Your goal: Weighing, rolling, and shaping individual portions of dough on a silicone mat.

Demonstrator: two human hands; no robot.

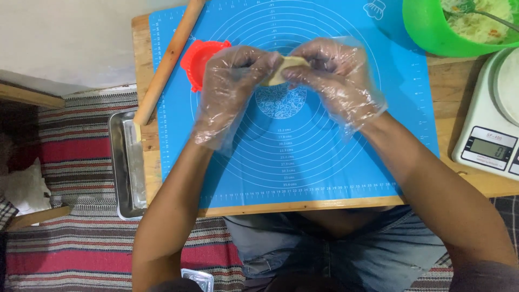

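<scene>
Both my hands wear loose clear plastic gloves and meet above the blue silicone baking mat [335,162]. Between them I pinch a small folded piece of pale yellow dough [284,69]. My left hand [230,81] grips its left side with thumb and fingers. My right hand [335,78] pinches the right end. A red round plastic mould [197,57] lies on the mat just left of my left hand, partly hidden by the glove.
A wooden rolling pin [167,59] lies diagonally along the mat's left edge. A green bowl [427,30] of pale shredded filling with a spoon sits at top right. A white kitchen scale [489,130] stands at right. A metal tray [127,162] rests on the striped rug, left.
</scene>
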